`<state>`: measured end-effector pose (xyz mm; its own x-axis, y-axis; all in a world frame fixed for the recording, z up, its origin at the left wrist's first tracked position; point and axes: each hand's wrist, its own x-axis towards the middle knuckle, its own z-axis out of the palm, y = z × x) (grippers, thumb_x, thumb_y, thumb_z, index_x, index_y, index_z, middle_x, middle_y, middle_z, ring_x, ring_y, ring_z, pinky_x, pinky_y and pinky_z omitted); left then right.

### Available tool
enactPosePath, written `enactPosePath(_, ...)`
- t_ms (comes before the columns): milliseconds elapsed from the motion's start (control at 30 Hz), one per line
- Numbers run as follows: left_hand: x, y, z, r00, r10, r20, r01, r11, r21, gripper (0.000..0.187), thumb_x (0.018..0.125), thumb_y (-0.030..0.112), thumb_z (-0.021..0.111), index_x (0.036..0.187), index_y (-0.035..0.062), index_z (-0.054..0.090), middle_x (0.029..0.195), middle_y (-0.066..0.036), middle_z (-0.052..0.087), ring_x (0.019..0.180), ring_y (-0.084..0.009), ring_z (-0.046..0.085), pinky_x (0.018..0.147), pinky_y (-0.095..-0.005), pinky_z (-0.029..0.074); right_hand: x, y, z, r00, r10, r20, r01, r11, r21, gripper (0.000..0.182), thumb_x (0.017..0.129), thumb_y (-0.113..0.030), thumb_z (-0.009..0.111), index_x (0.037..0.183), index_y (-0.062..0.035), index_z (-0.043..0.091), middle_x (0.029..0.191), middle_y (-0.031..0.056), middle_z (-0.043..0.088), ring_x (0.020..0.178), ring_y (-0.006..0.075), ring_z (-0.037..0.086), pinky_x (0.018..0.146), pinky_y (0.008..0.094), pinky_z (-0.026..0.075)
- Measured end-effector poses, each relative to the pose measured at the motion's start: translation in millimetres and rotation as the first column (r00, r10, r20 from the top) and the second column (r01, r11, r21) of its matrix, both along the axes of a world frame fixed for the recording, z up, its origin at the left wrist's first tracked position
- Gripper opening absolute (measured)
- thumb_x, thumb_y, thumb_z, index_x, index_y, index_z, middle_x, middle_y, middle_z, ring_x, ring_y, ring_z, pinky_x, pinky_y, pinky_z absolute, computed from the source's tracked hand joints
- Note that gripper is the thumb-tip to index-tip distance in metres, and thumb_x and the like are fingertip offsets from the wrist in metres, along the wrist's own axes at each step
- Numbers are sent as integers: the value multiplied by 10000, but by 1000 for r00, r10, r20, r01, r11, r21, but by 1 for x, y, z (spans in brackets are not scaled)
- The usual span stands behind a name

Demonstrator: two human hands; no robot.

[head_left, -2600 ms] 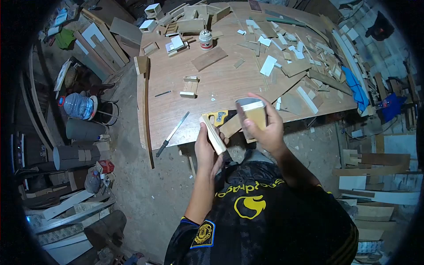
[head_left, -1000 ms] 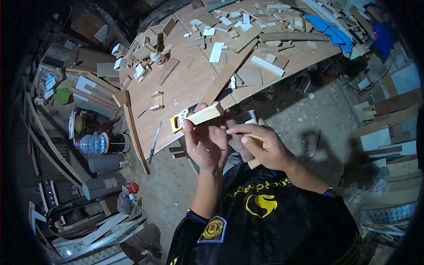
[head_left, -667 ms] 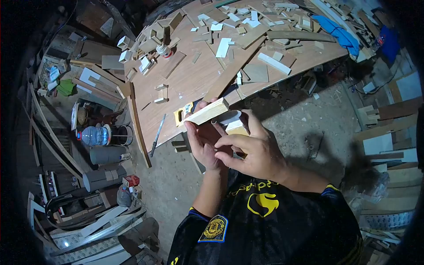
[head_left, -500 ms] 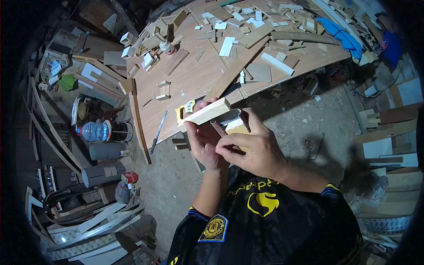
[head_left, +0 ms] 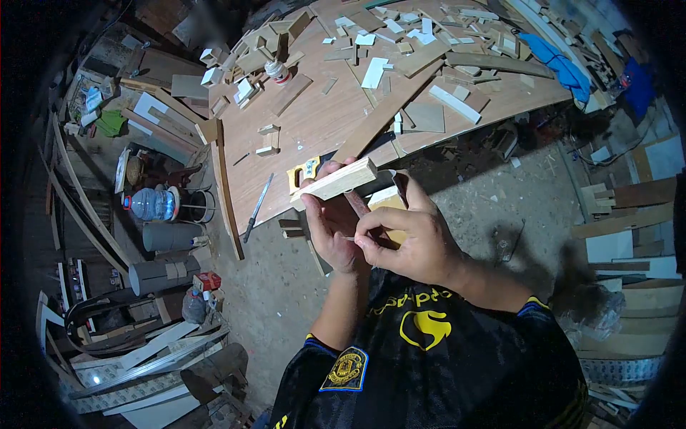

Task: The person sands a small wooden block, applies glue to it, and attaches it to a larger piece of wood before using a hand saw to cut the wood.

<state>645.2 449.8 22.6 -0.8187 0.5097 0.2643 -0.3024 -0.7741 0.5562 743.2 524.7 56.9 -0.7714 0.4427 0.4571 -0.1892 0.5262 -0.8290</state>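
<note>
My left hand point(head_left: 334, 247) is closed around a short wooden strip point(head_left: 336, 181), thumb in front and fingertips showing over its far edge. The strip is tilted, its right end higher. My right hand point(head_left: 413, 239) is closed, its thumb and forefinger pinching a small thin piece point(head_left: 348, 238) beside my left palm. Too little of that piece shows to tell its kind. Between the hands, under the strip, are a yellowish block with a pale edge point(head_left: 386, 196) and a curved dark grey sheet point(head_left: 379, 183). Fingers partly cover both.
A worktable point(head_left: 314, 129) ahead bears several wood offcuts, a handsaw with a yellow handle point(head_left: 304, 171), a long thin tool with a dark handle point(head_left: 259, 206), a glue bottle point(head_left: 276, 72) and a blue cloth point(head_left: 554, 61). Planks point(head_left: 632, 214) lean at the right; a water jug point(head_left: 151, 204) stands left.
The view has shifted slightly. My right fingertips have drawn back a little from my left palm, and the thin pinched piece now shows between them. The wooden strip stays in my left hand.
</note>
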Motion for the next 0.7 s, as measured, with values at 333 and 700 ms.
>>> enactPosePath(333, -19, -26, 6, 958, 55, 282, -43, 998, -49, 366, 1010, 362, 480, 1182, 47, 551, 1107, -109, 643, 1072, -250, 607, 966, -417, 469, 23, 29, -24, 979, -53, 194, 47, 998, 35, 180, 789, -120, 727, 967, -108, 707, 1001, 177, 545, 921, 328, 589, 792, 386, 482)
enactPosePath(700, -49, -48, -12, 892, -14, 453, 54, 996, -75, 288, 957, 222, 580, 1100, -28, 595, 1065, -170, 659, 1013, -279, 625, 914, -376, 519, 10, 27, -17, 973, -17, 229, -14, 991, 131, 382, 855, -62, 633, 1217, -177, 674, 1150, 169, 649, 987, 302, 557, 884, 374, 448)
